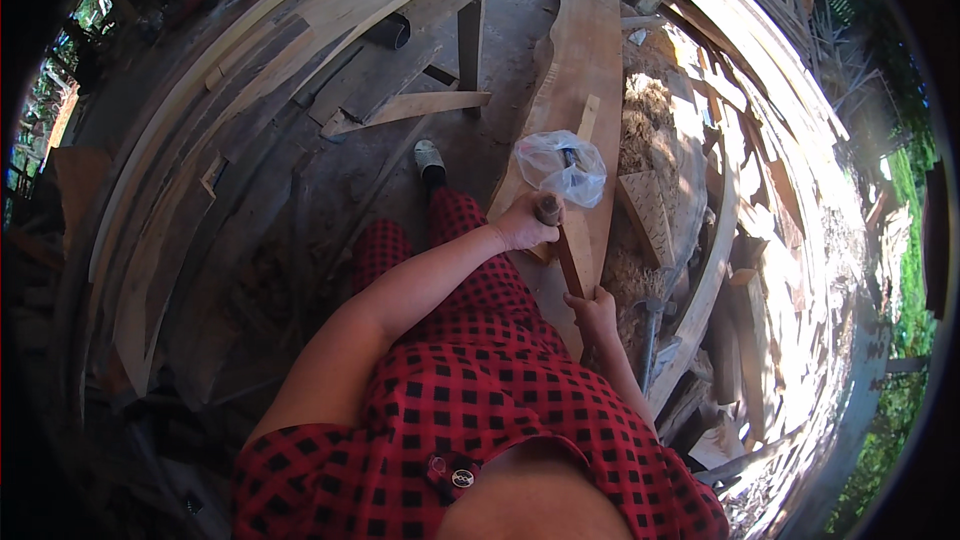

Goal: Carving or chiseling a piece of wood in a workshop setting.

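My left hand (527, 224) is closed around the rounded wooden handle (548, 208) of a long, narrow tool. From that handle a flat reddish-brown length (570, 262) runs back toward my body; whether it is a blade or a sheath I cannot tell. Its near end is gripped by my right hand (597, 316), fingers wrapped round it. Just beyond my left hand, a clear plastic bag (578, 186) with small dark things inside rests on a long wavy-edged plank (585, 35). A small light wood strip (589, 118) lies behind the bag.
A metal tool like a hammer (652, 332) stands right of my right hand, beside a rough log (672, 145). Cut boards (350, 2) are stacked at left, near a wooden bench (467, 45). Offcuts (752, 340) pile up on the right. My shoe (428, 154) is on the floor.
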{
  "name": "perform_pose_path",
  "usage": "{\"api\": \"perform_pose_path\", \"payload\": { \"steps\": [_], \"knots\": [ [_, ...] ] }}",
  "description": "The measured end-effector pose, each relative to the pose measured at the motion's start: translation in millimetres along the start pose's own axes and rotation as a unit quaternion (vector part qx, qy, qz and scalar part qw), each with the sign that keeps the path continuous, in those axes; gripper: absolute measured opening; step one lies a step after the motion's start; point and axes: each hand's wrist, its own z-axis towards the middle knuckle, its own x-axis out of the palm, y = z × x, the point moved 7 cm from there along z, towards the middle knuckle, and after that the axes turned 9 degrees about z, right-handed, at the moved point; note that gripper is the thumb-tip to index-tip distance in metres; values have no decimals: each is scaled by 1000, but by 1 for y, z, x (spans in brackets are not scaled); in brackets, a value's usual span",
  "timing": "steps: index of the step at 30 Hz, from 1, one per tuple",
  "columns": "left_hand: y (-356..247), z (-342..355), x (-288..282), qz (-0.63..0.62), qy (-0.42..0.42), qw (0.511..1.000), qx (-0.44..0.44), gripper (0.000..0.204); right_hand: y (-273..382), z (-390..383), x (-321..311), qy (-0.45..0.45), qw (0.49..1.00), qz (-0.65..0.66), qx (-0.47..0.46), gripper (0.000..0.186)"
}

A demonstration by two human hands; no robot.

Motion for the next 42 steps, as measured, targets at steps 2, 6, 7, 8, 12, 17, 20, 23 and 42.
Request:
{"api": "perform_pose_path", "payload": {
  "steps": [2, 6, 7, 8, 12, 17, 20, 23, 42],
  "knots": [
    [1, -1, -3, -8, -15, 1000, -2, 18, -7, 6, 3, -1, 1000, 2, 5, 37],
    [2, -1, -7, -23, -29, 999, -2, 18, -5, 11, 5, 5, 1000, -4, 18, 37],
    [8, -2, -9, -36, -52, 998, -20, 18, -6, 12, 5, 5, 1000, -5, 17, 37],
    [13, -3, -11, -49, -76, 995, -37, 17, -8, 16, 4, 6, 999, -31, 8, 37],
    [40, -6, -14, -163, -148, 971, -98, 17, -15, 29, 7, -6, 994, -110, -19, 40],
    [28, -9, -17, -98, -166, 978, -82, 17, -40, 46, 9, -20, 980, -195, -34, 51],
    [5, -5, -19, 25, -122, 992, 2, 19, -35, 41, 11, -21, 981, -190, -35, 51],
    [12, -6, -16, -2, -98, 994, -53, 21, -30, 40, 11, -14, 984, -175, -26, 51],
    [10, 13, 7, 59, -40, 996, -52, 20, 131, -57, -25, 23, 944, 207, -256, 40]
  ]
}}
